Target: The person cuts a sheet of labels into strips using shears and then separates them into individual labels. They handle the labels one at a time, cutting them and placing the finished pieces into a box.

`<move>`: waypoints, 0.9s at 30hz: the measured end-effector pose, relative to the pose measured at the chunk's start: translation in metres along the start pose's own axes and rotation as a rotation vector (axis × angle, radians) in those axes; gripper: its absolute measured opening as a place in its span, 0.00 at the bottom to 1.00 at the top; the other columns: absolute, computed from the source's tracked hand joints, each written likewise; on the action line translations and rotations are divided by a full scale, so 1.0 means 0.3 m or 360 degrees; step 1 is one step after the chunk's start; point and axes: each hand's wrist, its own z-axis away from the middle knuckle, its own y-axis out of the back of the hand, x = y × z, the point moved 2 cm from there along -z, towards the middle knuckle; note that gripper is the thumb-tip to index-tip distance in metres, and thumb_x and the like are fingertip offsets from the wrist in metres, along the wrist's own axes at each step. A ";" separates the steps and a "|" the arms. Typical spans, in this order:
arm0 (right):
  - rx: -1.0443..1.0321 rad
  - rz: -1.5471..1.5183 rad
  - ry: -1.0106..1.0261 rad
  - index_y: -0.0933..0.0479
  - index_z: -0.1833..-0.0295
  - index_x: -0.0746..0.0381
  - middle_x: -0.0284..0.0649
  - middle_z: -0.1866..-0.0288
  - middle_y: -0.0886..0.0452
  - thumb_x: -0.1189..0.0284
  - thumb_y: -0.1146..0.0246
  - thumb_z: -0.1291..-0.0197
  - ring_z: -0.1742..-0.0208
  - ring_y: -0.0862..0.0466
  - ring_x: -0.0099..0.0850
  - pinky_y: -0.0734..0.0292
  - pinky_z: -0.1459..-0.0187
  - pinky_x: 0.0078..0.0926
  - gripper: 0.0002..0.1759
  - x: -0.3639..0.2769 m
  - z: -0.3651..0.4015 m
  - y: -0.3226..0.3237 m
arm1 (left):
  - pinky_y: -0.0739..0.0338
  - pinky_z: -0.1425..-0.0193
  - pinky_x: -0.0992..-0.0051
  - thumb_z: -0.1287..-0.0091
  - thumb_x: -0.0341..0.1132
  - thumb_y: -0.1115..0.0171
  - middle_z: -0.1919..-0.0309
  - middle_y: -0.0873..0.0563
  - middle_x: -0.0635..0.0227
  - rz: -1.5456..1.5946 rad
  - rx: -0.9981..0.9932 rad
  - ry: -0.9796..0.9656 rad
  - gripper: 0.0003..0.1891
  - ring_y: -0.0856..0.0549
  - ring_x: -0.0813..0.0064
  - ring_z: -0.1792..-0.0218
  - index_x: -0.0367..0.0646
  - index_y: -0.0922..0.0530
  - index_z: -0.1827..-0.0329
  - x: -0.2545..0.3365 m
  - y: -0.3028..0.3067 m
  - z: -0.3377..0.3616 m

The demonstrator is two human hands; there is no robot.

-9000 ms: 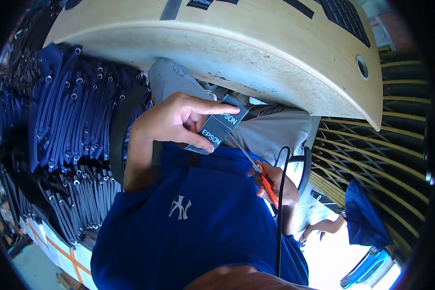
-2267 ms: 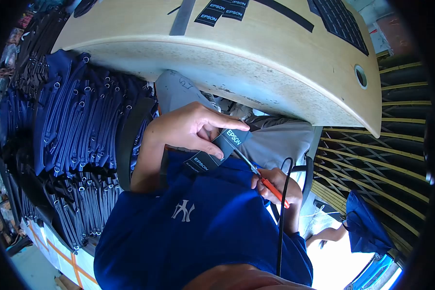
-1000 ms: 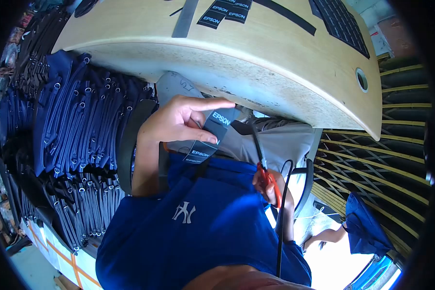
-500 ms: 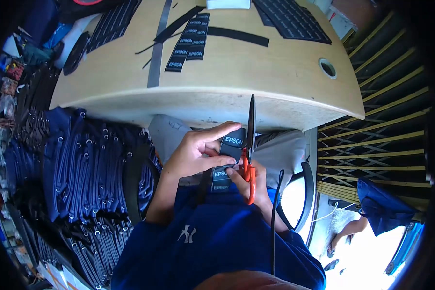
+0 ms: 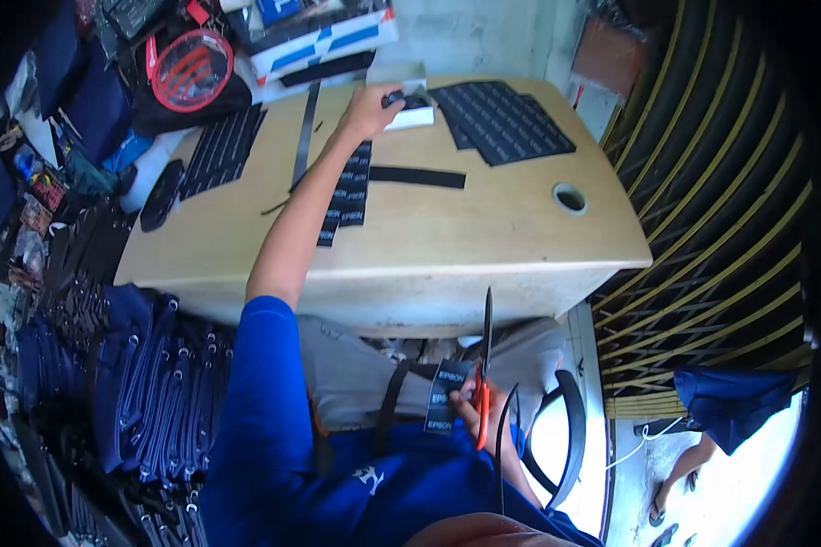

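Note:
My left hand (image 5: 370, 113) reaches far over the table to a small white box (image 5: 412, 118), its fingers closed on a small black piece (image 5: 392, 97) at the box's left side. More dark pieces lie inside the box. Down over my lap, my right hand (image 5: 468, 412) holds orange-handled scissors (image 5: 483, 410), their dark blades pointing up and away from me. The same hand also keeps hold of a black strip of EPSON labels (image 5: 440, 417). Cut EPSON label strips (image 5: 353, 196) lie on the table, partly behind my left forearm.
The wooden table (image 5: 511, 228) carries black label sheets (image 5: 506, 123), a plain black strap (image 5: 420, 177), and a round cable hole (image 5: 570, 198). Stacked navy straps (image 5: 155, 383) with metal rings hang at left. A folding gate (image 5: 702, 228) and another person's leg (image 5: 684, 474) are at right.
My left hand has left the labels at my lap and moved forward to the white box, now with a small black piece. My right hand keeps the scissors and label strip. The view has tilted up.

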 end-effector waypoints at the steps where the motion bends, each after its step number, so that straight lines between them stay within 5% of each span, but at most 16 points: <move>1: 0.0041 -0.0034 -0.0042 0.32 0.65 0.62 0.28 0.69 0.31 0.82 0.38 0.42 0.69 0.31 0.13 0.36 0.70 0.13 0.08 0.003 0.006 0.006 | 0.24 0.53 0.69 0.42 0.40 0.35 0.57 0.17 0.46 -0.0106 -0.0096 0.0007 0.23 0.16 0.60 0.61 0.45 0.23 0.43 -0.068 -0.028 -0.033; 3: 0.0079 -0.0033 -0.0041 0.32 0.65 0.62 0.28 0.69 0.31 0.82 0.37 0.43 0.69 0.31 0.14 0.35 0.70 0.14 0.09 0.013 0.012 0.028 | 0.32 0.37 0.66 0.40 0.43 0.37 0.42 0.27 0.41 -0.0501 -0.0299 -0.0161 0.26 0.25 0.52 0.41 0.48 0.26 0.39 -0.099 -0.046 -0.041; 4: 0.0109 -0.0014 -0.0013 0.32 0.65 0.62 0.28 0.70 0.31 0.81 0.37 0.42 0.70 0.30 0.15 0.35 0.70 0.14 0.09 0.007 0.014 0.035 | 0.43 0.29 0.64 0.39 0.46 0.39 0.33 0.38 0.41 -0.0452 -0.0597 0.0125 0.28 0.38 0.47 0.32 0.50 0.30 0.35 -0.080 -0.039 -0.035; 9: 0.0130 0.0106 -0.0009 0.31 0.64 0.62 0.27 0.73 0.30 0.78 0.37 0.41 0.74 0.31 0.14 0.37 0.74 0.14 0.08 -0.018 -0.009 0.072 | 0.42 0.30 0.64 0.38 0.40 0.38 0.33 0.36 0.44 -0.0157 -0.0259 -0.0052 0.28 0.36 0.48 0.32 0.50 0.31 0.34 0.085 0.005 0.137; 12: 0.0142 -0.0053 -0.0008 0.31 0.64 0.62 0.26 0.73 0.30 0.78 0.37 0.41 0.76 0.33 0.13 0.38 0.75 0.12 0.08 -0.033 -0.051 0.054 | 0.38 0.32 0.65 0.39 0.38 0.36 0.34 0.32 0.50 0.0259 -0.0358 -0.0087 0.29 0.33 0.57 0.33 0.45 0.32 0.34 0.328 0.100 0.369; 15: 0.0189 -0.0050 0.0437 0.31 0.65 0.61 0.25 0.74 0.31 0.78 0.37 0.41 0.75 0.34 0.12 0.39 0.74 0.12 0.08 -0.054 -0.115 0.013 | 0.33 0.35 0.65 0.42 0.33 0.33 0.37 0.28 0.52 0.0681 -0.0532 0.0035 0.33 0.27 0.61 0.37 0.37 0.35 0.33 0.517 0.162 0.616; 17: 0.0257 -0.0071 0.0367 0.30 0.68 0.61 0.24 0.73 0.32 0.79 0.37 0.42 0.74 0.34 0.11 0.39 0.74 0.13 0.08 -0.099 -0.140 -0.020 | 0.29 0.38 0.64 0.43 0.31 0.31 0.38 0.27 0.52 0.1043 -0.0444 0.0158 0.35 0.25 0.61 0.38 0.36 0.37 0.32 0.590 0.164 0.757; 19: 0.0239 -0.0013 0.0527 0.30 0.70 0.61 0.23 0.75 0.32 0.78 0.37 0.41 0.75 0.35 0.11 0.40 0.75 0.13 0.08 -0.136 -0.167 -0.044 | 0.28 0.39 0.65 0.44 0.29 0.31 0.38 0.27 0.51 0.1229 -0.0432 0.0308 0.35 0.25 0.59 0.39 0.35 0.37 0.33 0.616 0.141 0.873; 27: 0.0106 -0.0279 0.0170 0.27 0.64 0.65 0.25 0.73 0.28 0.77 0.36 0.41 0.73 0.33 0.11 0.37 0.72 0.11 0.06 -0.182 -0.164 -0.134 | 0.28 0.41 0.72 0.39 0.23 0.38 0.41 0.26 0.54 0.1469 -0.0145 0.0452 0.25 0.26 0.68 0.41 0.31 0.31 0.38 0.651 0.095 1.002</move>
